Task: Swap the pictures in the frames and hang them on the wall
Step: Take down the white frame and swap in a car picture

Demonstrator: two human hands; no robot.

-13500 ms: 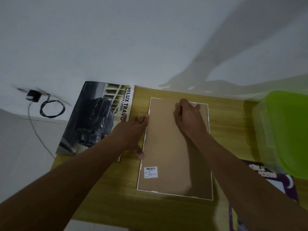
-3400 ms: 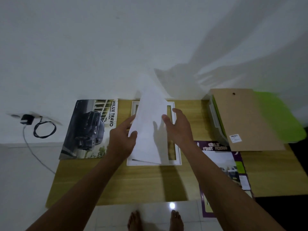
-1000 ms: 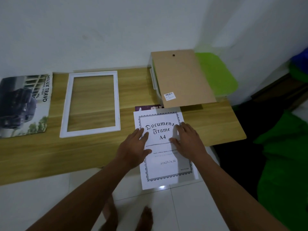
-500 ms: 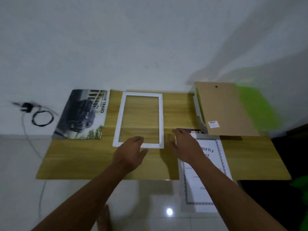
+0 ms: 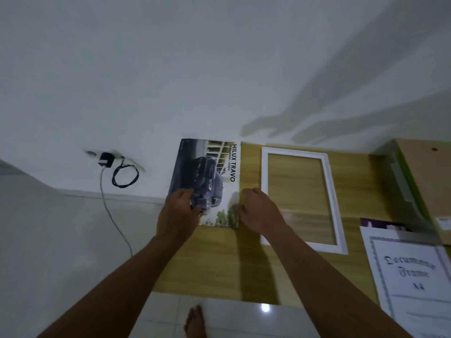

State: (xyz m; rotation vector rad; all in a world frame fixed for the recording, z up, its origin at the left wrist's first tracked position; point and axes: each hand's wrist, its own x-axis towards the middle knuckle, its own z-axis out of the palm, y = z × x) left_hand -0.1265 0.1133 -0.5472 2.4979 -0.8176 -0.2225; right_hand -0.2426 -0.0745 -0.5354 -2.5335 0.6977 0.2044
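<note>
A room in a home: a low wooden desk (image 5: 214,262) against a plain white wall (image 5: 170,69), glossy floor tiles (image 5: 231,315), a bare foot (image 5: 194,323), and a charger (image 5: 105,160) plugged in far left.

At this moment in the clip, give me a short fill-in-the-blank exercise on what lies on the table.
1. Both hands, the left hand and right hand, rest on the ____ poster.
2. The white frame lies to the poster's ____.
3. Through the frame's opening shows the ____ table.

Missing words: car; right; wooden
</note>
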